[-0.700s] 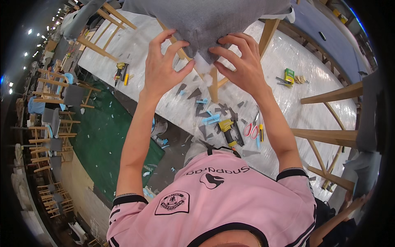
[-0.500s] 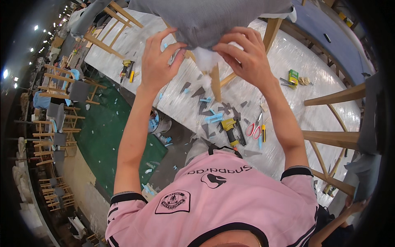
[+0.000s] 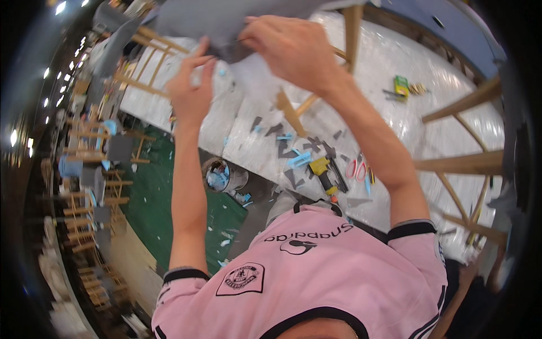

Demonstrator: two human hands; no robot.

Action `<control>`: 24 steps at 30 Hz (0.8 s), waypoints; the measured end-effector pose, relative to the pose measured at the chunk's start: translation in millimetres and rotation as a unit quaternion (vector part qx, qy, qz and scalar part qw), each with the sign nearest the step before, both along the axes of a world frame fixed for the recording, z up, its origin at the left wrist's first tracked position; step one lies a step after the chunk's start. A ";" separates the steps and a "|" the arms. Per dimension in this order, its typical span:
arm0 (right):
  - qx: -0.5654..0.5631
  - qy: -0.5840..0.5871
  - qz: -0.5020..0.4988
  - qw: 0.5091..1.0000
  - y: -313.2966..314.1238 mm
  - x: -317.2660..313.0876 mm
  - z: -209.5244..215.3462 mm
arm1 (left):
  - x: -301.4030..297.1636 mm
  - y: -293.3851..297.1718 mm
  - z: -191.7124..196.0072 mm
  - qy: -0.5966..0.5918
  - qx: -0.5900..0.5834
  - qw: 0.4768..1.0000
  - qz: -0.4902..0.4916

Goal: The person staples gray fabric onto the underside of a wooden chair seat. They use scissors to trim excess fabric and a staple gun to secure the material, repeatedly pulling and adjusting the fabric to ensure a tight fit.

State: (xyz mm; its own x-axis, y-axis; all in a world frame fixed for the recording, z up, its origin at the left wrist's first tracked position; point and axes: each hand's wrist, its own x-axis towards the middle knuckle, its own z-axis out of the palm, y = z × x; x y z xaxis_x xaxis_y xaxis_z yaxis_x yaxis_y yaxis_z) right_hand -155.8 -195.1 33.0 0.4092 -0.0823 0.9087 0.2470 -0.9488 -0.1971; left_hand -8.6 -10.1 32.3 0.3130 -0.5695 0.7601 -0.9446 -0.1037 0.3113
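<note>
At the top of the view is a chair seat covered in grey fabric (image 3: 192, 20), with white padding (image 3: 252, 79) hanging below its edge. My right hand (image 3: 296, 53) is closed, its fingertips pinching the fabric near the corner. My left hand (image 3: 192, 90) is at the same corner, thumb and forefinger closed on the cover's edge, though blur softens their contact. Under the padding a wooden chair leg (image 3: 291, 116) slants down. A yellow and black staple gun (image 3: 323, 174) and red-handled scissors (image 3: 357, 168) lie on the table nearer my body.
Grey and blue scraps (image 3: 299, 159) litter the plastic-covered table (image 3: 237, 133). A green and yellow box (image 3: 401, 87) sits to the right, beyond upturned wooden chair legs (image 3: 463, 164). Below the table edge stands a scrap-filled bucket (image 3: 237, 179). Another person's arm (image 3: 460, 291) shows at lower right.
My right hand has moved left and up across the corner, its back now turned upward. My left hand has shifted left and slightly down. The view has tilted, and the cover's edge sits higher.
</note>
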 end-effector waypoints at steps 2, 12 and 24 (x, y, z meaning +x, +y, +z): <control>0.082 -0.090 0.039 0.992 9.9 0.4 -32.1 | -10.8 2.4 -18.5 0.154 -0.099 0.983 -0.029; 0.528 0.424 -0.397 0.619 -8.4 -205.3 -484.0 | -78.5 -10.4 -75.4 0.567 -0.076 0.820 0.000; 0.581 0.377 -0.309 0.652 45.5 -232.5 -534.8 | -96.8 -56.1 -50.4 0.682 -0.187 0.705 -0.055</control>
State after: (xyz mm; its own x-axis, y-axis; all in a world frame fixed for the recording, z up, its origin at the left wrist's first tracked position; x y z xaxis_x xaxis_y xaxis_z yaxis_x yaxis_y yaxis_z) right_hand -388.2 -149.6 -501.8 0.2660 -0.8967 -0.3538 -0.6945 0.0763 -0.7154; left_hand -105.4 -66.1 -18.0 0.8673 -0.4875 -0.1007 0.2632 0.2775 0.9240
